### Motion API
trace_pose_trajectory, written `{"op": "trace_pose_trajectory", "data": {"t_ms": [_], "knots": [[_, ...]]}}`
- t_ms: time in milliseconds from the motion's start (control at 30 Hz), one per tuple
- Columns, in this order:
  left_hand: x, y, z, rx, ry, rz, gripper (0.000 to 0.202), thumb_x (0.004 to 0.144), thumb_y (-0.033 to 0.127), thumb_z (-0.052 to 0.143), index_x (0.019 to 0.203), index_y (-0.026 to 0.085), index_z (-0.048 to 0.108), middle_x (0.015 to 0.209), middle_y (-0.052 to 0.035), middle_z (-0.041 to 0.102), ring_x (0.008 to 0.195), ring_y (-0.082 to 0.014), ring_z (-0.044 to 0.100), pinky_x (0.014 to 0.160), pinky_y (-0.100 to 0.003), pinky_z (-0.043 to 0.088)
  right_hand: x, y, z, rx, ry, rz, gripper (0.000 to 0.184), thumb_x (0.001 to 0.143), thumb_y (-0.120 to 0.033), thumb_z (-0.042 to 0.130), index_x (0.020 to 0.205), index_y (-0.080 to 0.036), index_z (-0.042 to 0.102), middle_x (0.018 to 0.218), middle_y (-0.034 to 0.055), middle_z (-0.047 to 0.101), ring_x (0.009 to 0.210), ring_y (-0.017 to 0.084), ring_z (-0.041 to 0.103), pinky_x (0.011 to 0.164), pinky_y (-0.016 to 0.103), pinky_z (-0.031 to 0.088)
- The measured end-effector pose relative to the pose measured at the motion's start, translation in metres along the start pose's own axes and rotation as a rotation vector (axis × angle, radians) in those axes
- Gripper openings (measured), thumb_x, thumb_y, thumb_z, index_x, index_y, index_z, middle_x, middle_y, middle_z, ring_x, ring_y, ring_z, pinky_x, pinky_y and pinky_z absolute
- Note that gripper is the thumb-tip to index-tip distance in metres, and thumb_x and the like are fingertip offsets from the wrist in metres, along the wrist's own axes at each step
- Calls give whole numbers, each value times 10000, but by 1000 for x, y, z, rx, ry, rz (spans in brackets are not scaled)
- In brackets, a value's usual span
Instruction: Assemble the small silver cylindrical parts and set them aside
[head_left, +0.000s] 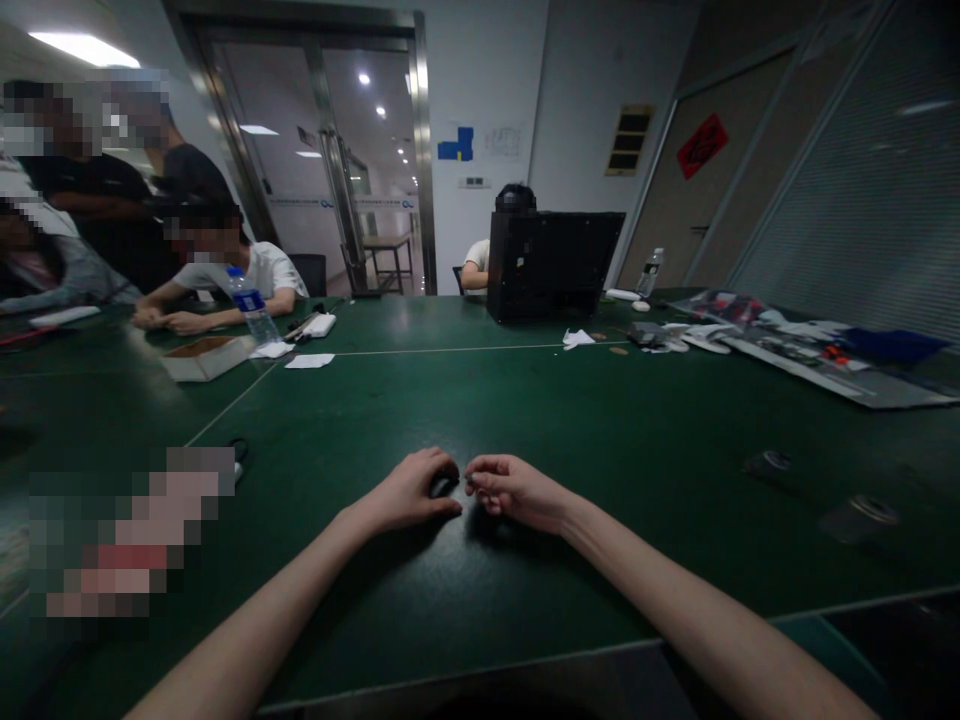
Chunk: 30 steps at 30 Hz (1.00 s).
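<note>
Room: a meeting room with a glass door in the far wall, and a red diamond-shaped sign on a panel to the right.

Table: a long green-topped table fills the view, with a thin seam running across it.

People: a seated person in a white T-shirt rests both forearms on the far left of the table, and others sit or stand blurred behind, at the left edge. Another person sits mostly hidden behind a black computer case.

Far items: a heap of printed sheets lies at the right, and a plastic water bottle stands upright beside a shallow cardboard box at the left. A white paper slip lies just in front of them.

Near items: two dark round discs lie flat on the table, well to the right of the hands.

Left hand: palm down on the table, fingers curled closed; whether they hold anything, I cannot tell.

Right hand: fingers bent inward, thumb and fingertips pinched together on a small grey bit.

Small grey bit: between the two hands, just beside the left hand's fingers. It is too small for its long axis or pointing direction to be made out.
</note>
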<state>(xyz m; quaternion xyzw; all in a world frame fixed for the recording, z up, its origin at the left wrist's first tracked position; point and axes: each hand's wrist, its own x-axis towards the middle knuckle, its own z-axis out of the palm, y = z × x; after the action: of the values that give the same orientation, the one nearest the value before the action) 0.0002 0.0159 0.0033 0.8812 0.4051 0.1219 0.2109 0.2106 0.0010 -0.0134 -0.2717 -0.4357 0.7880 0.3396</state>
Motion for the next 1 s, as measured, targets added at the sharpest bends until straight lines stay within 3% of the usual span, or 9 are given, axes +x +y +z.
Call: {"op": "trace_pose_trajectory", "data": {"t_ms": [400,500,600,667,733,833,933,1000], "knots": [[1,4,-2,-13,-5,-8,377,744,458,663,1003,192,599,1031,-64,578,960,-235,534,822,-327,430,-1,-2,2,-2,74,-70,279,649,-282,783,787,-124,599,742,26,629,566,53,490,525,175,351],[0,4,-3,-26,1,-18,366,754,461,654,1004,202,591,1034,-55,576,970,-231,532,829,-331,429,-16,-4,12,-201,92,-156,255,668,-279,762,837,-147,623,739,4,621,574,70,497,550,202,385],[-1,5,-4,-35,-13,-27,367,759,458,649,1021,208,588,1052,-54,569,985,-231,527,845,-338,426,-45,-8,19,-566,155,-195,229,762,-323,671,940,-180,651,773,10,635,627,112,541,600,247,429],[-1,7,-5,-39,-30,-37,371,763,457,645,1032,208,589,1065,-56,562,997,-235,523,856,-344,424,-72,-14,13,-839,300,-232,207,821,-355,591,924,-192,667,800,28,655,677,145,576,634,274,442],[-1,8,-7,-42,-43,-50,370,771,458,635,1040,208,589,1074,-57,556,1004,-237,518,862,-348,425,-104,-22,-7,-1064,507,-285,227,843,-385,544,909,-210,671,867,48,674,765,186,609,702,307,454],[-2,11,-9,-38,-60,-61,368,782,468,618,1041,208,591,1072,-56,552,1008,-238,515,867,-351,425,-164,-38,-63,-1292,941,-322,283,802,-459,542,924,-236,666,959,81,679,845,246,619,759,355,450],[-2,13,-11,-41,-68,-67,373,786,478,610,1042,208,590,1074,-55,553,1006,-236,517,876,-354,425,-231,-49,-129,-1382,1500,-235,352,772,-496,517,982,-244,646,969,116,675,779,266,620,683,371,445],[-2,14,-11,-45,-67,-69,372,787,481,607,1040,209,590,1078,-54,555,1007,-235,517,882,-355,425,-271,-49,-167,-1395,1749,-171,391,786,-508,475,1027,-246,635,904,146,680,750,278,613,648,387,429]]}}
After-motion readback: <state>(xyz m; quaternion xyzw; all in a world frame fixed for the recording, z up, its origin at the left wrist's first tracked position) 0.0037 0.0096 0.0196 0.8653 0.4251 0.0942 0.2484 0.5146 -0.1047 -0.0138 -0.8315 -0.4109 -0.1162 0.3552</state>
